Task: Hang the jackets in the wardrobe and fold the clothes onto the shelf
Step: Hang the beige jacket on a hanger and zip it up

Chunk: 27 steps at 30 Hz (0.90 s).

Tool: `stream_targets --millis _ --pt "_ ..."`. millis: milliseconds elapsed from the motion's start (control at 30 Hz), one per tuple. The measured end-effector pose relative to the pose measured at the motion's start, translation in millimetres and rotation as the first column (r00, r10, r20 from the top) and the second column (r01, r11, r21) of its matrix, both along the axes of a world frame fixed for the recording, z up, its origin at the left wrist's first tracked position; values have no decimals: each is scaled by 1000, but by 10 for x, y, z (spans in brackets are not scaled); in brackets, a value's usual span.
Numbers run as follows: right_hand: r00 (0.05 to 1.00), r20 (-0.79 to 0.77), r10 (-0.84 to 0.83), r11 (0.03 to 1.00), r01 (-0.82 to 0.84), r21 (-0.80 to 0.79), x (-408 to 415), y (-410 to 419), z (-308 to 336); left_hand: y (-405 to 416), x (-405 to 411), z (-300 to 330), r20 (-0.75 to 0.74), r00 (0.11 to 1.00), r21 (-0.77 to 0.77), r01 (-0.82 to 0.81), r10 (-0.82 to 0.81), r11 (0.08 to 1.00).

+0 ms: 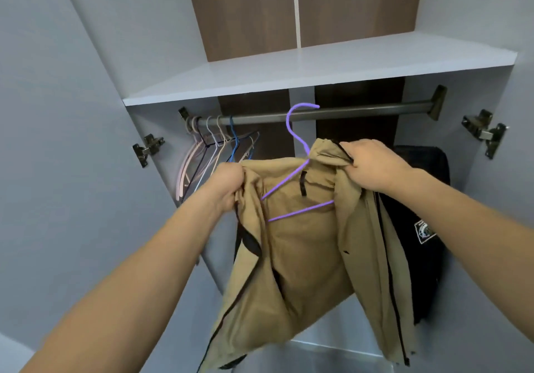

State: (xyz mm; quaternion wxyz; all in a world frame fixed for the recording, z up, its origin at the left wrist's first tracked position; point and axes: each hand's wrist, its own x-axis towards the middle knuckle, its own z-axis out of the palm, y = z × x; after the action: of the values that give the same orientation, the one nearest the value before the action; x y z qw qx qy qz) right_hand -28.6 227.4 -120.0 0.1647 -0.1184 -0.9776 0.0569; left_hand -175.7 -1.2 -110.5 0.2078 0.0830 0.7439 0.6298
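Observation:
A tan jacket (303, 257) with black trim hangs open in front of the wardrobe, draped over a purple wire hanger (291, 196). My left hand (228, 184) grips the jacket's left shoulder. My right hand (367, 161) grips its right collar edge. The hanger's hook rises in front of the dark rail (346, 112); whether it touches the rail I cannot tell. A black jacket (419, 228) with a white patch hangs behind the tan one on the right.
Several bare wire hangers (213, 150) bunch at the rail's left end. A white shelf (303, 74) runs above the rail. Both wardrobe doors stand open, with metal hinges (485, 132) on the side walls.

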Motion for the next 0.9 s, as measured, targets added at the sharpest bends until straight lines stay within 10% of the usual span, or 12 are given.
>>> stream_targets --millis 167,333,433,533,900 --pt "993 -114 36 949 -70 -308 -225 -269 -94 262 357 194 15 996 105 90 -92 990" --pt "967 -252 24 796 -171 -581 -418 -341 -27 99 200 346 -461 848 -102 240 -260 965" --pt "939 -338 -62 671 -211 -710 -505 -327 8 -164 112 280 -636 527 -415 382 -564 825" --pt "935 -353 -42 614 -254 -747 -582 -359 58 -385 -34 68 -835 157 -549 -211 -527 809" --pt "976 -212 -52 843 -71 -533 -1095 -499 -158 -433 -408 -362 -727 571 -589 -230 -383 775"
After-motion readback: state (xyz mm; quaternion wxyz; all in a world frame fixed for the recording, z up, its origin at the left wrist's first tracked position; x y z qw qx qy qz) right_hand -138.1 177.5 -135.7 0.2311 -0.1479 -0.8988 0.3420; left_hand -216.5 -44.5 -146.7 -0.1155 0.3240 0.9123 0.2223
